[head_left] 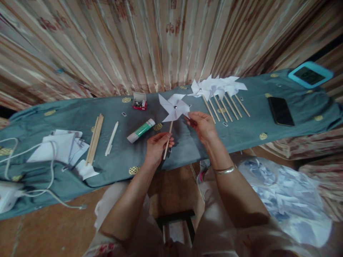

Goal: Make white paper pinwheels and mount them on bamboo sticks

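Note:
A white paper pinwheel [174, 106] with a round pin at its centre stands out in front of me on a thin wooden stick [168, 142]. My left hand [158, 146] pinches that stick below the blades. At the pinwheel's lower right blade, the closed fingertips of my right hand [200, 125] hold the paper edge. Left of the pinwheel lie a green and white glue stick [141, 131] and a small red box [139, 102] of metal pins. Several finished pinwheels [218, 86] lie in an overlapping row to the right, their sticks pointing toward me.
On the cloth-covered table [187, 150] are wooden sticks [95, 139], a white pen [112, 138], paper pieces [57, 146], a white cable [52, 171], a black phone [281, 111] and a blue-framed device [311, 75]. A plastic bag of paper pieces [289, 200] sits low on the right.

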`<state>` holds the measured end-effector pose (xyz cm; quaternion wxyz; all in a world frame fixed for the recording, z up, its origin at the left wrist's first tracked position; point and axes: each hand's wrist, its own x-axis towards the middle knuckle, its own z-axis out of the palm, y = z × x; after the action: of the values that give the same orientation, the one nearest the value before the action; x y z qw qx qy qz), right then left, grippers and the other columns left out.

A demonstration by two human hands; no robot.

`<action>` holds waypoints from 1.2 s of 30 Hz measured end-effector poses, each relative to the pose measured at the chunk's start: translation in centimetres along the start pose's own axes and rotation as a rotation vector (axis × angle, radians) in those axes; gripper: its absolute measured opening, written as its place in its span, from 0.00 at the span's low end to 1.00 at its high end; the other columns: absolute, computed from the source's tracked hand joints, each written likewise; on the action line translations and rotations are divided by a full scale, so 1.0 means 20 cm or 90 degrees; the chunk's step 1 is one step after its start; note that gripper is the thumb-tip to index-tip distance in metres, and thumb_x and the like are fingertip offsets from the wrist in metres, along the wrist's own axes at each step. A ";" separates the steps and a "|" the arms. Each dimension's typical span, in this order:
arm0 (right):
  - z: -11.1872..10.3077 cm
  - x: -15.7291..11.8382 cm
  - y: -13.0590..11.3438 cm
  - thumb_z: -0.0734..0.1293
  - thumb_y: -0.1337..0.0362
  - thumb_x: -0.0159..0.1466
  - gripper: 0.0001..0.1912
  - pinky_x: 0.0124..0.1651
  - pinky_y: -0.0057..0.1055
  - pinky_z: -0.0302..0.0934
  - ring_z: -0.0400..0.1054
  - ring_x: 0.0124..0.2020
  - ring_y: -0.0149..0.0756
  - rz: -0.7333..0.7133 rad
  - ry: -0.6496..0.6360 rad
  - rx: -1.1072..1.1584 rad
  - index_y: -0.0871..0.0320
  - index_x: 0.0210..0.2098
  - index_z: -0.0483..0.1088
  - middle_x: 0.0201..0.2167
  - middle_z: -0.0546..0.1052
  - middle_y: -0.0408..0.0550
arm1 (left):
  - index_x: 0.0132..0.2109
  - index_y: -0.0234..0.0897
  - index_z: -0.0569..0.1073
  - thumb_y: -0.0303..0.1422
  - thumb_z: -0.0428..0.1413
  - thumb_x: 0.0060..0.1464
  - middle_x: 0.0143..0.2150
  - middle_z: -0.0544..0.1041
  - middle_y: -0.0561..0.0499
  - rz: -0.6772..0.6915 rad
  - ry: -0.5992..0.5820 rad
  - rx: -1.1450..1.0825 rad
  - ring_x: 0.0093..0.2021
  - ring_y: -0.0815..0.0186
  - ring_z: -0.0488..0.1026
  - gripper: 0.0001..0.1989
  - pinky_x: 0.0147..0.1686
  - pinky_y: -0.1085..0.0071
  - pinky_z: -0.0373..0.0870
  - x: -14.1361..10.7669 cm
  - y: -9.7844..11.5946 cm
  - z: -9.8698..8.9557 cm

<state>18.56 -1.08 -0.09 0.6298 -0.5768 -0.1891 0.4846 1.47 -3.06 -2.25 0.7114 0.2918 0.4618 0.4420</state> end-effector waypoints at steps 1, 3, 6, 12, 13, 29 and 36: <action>0.00 0.00 0.00 0.75 0.69 0.51 0.07 0.31 0.21 0.63 0.70 0.26 0.25 0.003 -0.003 -0.002 0.55 0.20 0.74 0.20 0.77 0.37 | 0.30 0.33 0.79 0.43 0.74 0.28 0.23 0.78 0.53 0.001 -0.001 0.000 0.20 0.74 0.72 0.23 0.23 0.78 0.69 0.00 0.00 0.00; 0.00 -0.01 0.01 0.76 0.67 0.50 0.07 0.31 0.21 0.64 0.69 0.26 0.25 0.009 -0.010 -0.007 0.55 0.20 0.74 0.21 0.77 0.37 | 0.30 0.33 0.79 0.43 0.74 0.28 0.23 0.78 0.53 0.003 0.001 -0.001 0.20 0.74 0.72 0.22 0.23 0.78 0.70 0.00 0.00 0.00; 0.01 -0.01 0.02 0.77 0.64 0.47 0.08 0.30 0.22 0.64 0.69 0.26 0.25 0.003 -0.019 -0.012 0.55 0.20 0.74 0.21 0.76 0.37 | 0.30 0.33 0.79 0.43 0.74 0.29 0.23 0.78 0.53 0.005 0.004 -0.004 0.20 0.74 0.72 0.22 0.23 0.78 0.70 0.01 0.00 0.00; 0.04 -0.04 0.05 0.78 0.60 0.41 0.12 0.29 0.23 0.62 0.65 0.24 0.24 -0.007 -0.037 0.005 0.55 0.18 0.73 0.19 0.74 0.37 | 0.30 0.33 0.78 0.43 0.74 0.28 0.24 0.78 0.53 0.009 0.008 -0.005 0.21 0.72 0.73 0.23 0.23 0.77 0.70 0.01 -0.01 0.00; 0.04 -0.05 0.05 0.79 0.59 0.40 0.13 0.29 0.23 0.62 0.64 0.24 0.24 -0.005 -0.046 0.005 0.56 0.18 0.73 0.18 0.73 0.37 | 0.30 0.33 0.78 0.42 0.74 0.28 0.24 0.79 0.52 0.009 0.009 -0.007 0.21 0.72 0.74 0.23 0.23 0.78 0.70 0.01 -0.01 0.00; 0.08 -0.09 0.09 0.81 0.56 0.38 0.15 0.32 0.27 0.62 0.65 0.25 0.28 0.007 -0.123 0.010 0.54 0.17 0.74 0.19 0.74 0.38 | 0.30 0.33 0.78 0.41 0.74 0.28 0.24 0.79 0.52 0.014 0.009 -0.022 0.21 0.73 0.74 0.22 0.24 0.78 0.70 0.01 -0.01 0.01; 0.08 -0.10 0.11 0.82 0.54 0.40 0.18 0.34 0.28 0.64 0.67 0.27 0.29 0.000 -0.140 -0.008 0.54 0.16 0.72 0.20 0.75 0.38 | 0.30 0.33 0.79 0.41 0.74 0.28 0.24 0.79 0.52 0.012 0.008 -0.025 0.21 0.73 0.73 0.22 0.24 0.78 0.70 0.01 -0.01 0.01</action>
<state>15.52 -2.10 -1.09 0.6017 -0.5241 -0.2603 0.5436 1.72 -2.88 -2.45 0.7098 0.2795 0.4546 0.4597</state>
